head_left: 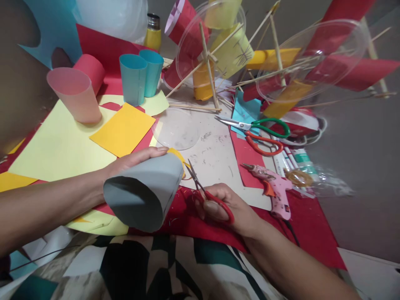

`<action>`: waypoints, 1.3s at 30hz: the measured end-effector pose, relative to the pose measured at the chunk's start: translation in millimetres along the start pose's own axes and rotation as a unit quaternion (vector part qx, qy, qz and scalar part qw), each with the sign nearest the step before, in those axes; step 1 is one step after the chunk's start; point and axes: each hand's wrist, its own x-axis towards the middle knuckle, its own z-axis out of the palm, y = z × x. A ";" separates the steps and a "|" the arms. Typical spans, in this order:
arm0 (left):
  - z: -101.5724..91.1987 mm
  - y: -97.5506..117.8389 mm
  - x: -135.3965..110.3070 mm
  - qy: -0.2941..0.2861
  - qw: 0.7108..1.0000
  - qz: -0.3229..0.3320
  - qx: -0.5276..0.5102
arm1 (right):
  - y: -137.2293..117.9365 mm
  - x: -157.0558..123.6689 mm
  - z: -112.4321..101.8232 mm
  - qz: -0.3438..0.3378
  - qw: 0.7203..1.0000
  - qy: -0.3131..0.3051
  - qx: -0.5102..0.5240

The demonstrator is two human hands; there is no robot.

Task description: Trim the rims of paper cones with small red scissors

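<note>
My left hand (137, 157) holds a grey paper cone (150, 175), its wide opening facing me; most of the fingers are hidden behind it. A strip of yellow paper (176, 156) shows at the cone's far end. In my right hand (223, 204) is a pair of scissors with red handles (229, 212), the fingers in the loops. Its blades stand slightly apart, with their tips at the yellow paper's edge. Beyond the cone, a clear plastic disc (176, 129) lies on the pale board (215, 156).
Green-handled scissors (271, 125) and orange-handled scissors (265, 146) lie at right, near a pink glue gun (278, 187). Stick frames with clear discs and paper tubes (206, 54) stand behind. Teal paper cups (134, 79), a pink cup (75, 96) and yellow sheets (123, 130) are at left.
</note>
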 end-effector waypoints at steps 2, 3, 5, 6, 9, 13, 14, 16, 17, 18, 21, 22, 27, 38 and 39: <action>-0.8 1.1 -0.2 -0.015 1.000 -0.012 -0.014 | -1.0 -0.7 -2.6 -0.001 1.000 -0.024 0.011; -1.6 2.0 -0.2 -0.029 0.999 -0.019 -0.020 | -1.8 -1.2 -4.0 0.004 0.999 -0.036 0.013; -3.9 4.2 0.2 -0.058 0.998 -0.022 -0.021 | -4.2 -2.7 -6.8 0.019 0.998 -0.062 0.010; -5.3 5.3 0.8 -0.069 0.997 -0.025 -0.022 | -5.5 -3.6 -8.1 0.024 0.997 -0.072 0.004; -10.2 6.9 5.1 -0.077 0.996 -0.023 -0.042 | -8.5 -6.7 -10.6 0.013 0.997 -0.074 -0.003; -16.1 4.8 13.3 -0.094 0.995 -0.004 -0.045 | -9.1 -9.4 -10.1 -0.007 1.000 -0.022 -0.011; -17.0 4.1 14.8 -0.100 0.994 -0.009 -0.037 | -8.9 -9.5 -9.3 -0.005 1.000 -0.009 -0.022; -18.0 3.0 16.8 -0.111 0.993 -0.032 -0.028 | -8.8 -8.8 -7.2 0.008 0.999 0.006 -0.043; -18.3 2.6 17.3 -0.117 0.992 -0.047 -0.028 | -9.1 -8.2 -6.0 0.017 0.998 0.011 -0.053; -18.6 2.2 17.8 -0.120 0.991 -0.058 -0.029 | -9.5 -7.5 -4.8 0.027 0.997 0.017 -0.063; -19.8 0.9 19.4 -0.101 0.993 -0.056 -0.032 | -12.1 -5.3 -1.0 0.054 0.993 0.032 -0.101; -20.2 0.4 20.0 -0.092 0.994 -0.048 -0.030 | -13.1 -4.6 0.2 0.059 0.991 0.040 -0.116; -20.8 -1.3 21.8 -0.078 0.996 -0.039 -0.024 | -16.2 -1.9 4.2 0.050 0.980 0.081 -0.173; -22.0 0.0 25.6 -0.078 0.997 -0.026 -0.011 | -12.8 -1.5 4.9 0.044 0.976 0.106 -0.187; -21.1 -1.7 24.0 -0.065 0.998 -0.023 -0.006 | -12.3 -1.1 5.2 0.047 0.977 0.105 -0.182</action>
